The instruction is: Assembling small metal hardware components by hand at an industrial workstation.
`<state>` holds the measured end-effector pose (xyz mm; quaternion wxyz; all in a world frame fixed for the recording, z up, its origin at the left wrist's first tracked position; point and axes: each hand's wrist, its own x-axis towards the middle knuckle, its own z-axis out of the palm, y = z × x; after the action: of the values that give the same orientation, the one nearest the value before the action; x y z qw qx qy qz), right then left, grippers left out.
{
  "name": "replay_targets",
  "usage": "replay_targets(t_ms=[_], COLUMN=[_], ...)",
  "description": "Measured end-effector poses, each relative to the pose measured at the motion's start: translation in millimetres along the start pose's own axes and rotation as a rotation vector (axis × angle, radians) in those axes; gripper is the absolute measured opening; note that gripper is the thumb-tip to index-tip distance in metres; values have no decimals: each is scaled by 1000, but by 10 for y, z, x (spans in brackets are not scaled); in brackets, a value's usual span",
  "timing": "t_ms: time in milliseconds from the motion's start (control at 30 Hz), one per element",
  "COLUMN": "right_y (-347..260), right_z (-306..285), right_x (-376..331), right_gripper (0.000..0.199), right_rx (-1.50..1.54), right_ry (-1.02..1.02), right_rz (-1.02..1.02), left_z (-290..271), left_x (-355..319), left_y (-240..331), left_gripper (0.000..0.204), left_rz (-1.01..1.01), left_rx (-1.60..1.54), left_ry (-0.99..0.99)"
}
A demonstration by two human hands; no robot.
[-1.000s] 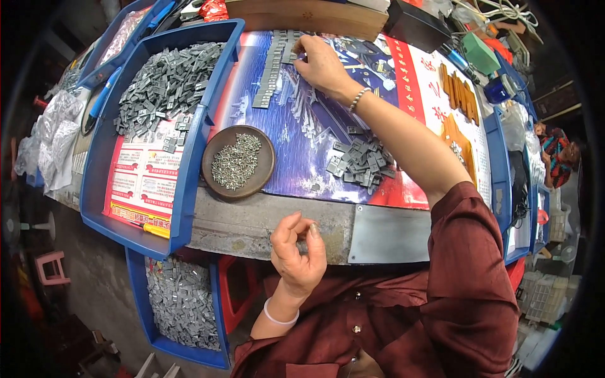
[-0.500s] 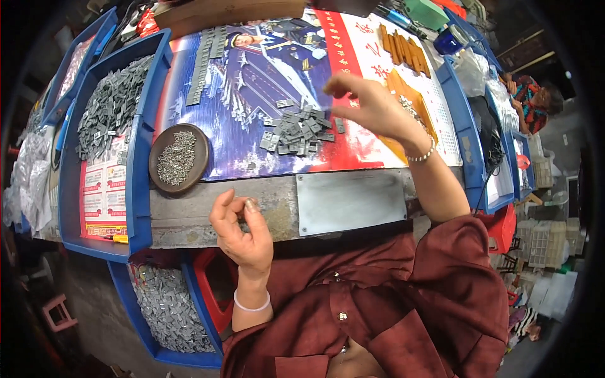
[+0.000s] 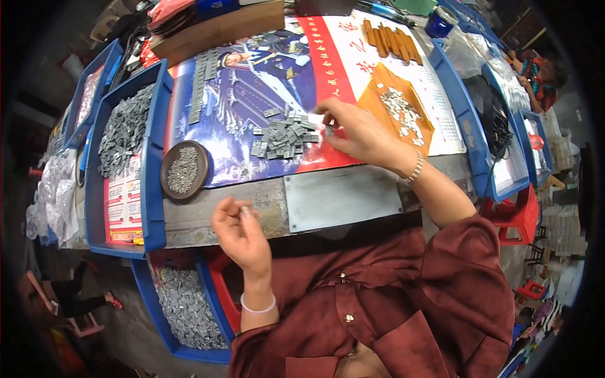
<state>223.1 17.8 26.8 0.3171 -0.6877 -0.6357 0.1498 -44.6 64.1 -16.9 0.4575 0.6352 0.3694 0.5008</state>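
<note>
My right hand [image 3: 365, 138] reaches to the right edge of a loose pile of small grey rectangular parts [image 3: 282, 138] on the poster. Its fingers and thumb curl toward each other; a small greyish spot shows at the thumb tip, too small to tell whether it is a part or a nail. Over the table's front edge, my left hand [image 3: 242, 236] is palm up, with fingers curled and the thumb tip near the forefinger. Anything between those tips cannot be made out. A round brown dish [image 3: 205, 165] of tiny metal pieces stands beyond and left of that hand.
A blue tray [image 3: 154, 189] with grey parts stands left; a lower blue bin [image 3: 151, 302] holds more. A metal plate [image 3: 343, 198] lies at the front edge. At right are an orange-brown tray [image 3: 372, 94] with small pale pieces, brown strips [image 3: 394, 43] and a blue tray [image 3: 463, 120].
My right hand has come lower and nearer to the grey pile, its fingers drawing together. The left hand stays about where it was, fingers still curled. The whole view has shifted slightly.
</note>
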Motion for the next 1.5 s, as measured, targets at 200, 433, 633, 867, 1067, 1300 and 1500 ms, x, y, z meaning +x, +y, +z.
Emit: replay_targets(t_ms=[200,433,633,867,1067,1300,1500], right_y=[-650,-677,-663,-696,-621,-115,485], right_z=[-116,285,328,198,172,-291,-604], right_x=[-444,-776,-937,-929,-1165,-1220,-1155], right_gripper=[56,54,34,13,13,15,23], right_rx=[1183,1785,1519,756,946,352,-162], right_ry=[-169,-216,2,107,138,464,421], right_rz=[217,488,499,60,232,197,215], left_z=[182,318,330,354,575,614,662], left_x=[-162,-149,-254,-396,-490,-532,-522], left_y=[498,539,520,575,649,622,614], left_gripper=[33,30,13,12,15,14,13], left_rz=[176,267,201,-23,-267,-334,-440], left_rx=[37,35,95,171,-170,-160,-149], left_ry=[-375,-386,-402,-421,-508,-578,-652])
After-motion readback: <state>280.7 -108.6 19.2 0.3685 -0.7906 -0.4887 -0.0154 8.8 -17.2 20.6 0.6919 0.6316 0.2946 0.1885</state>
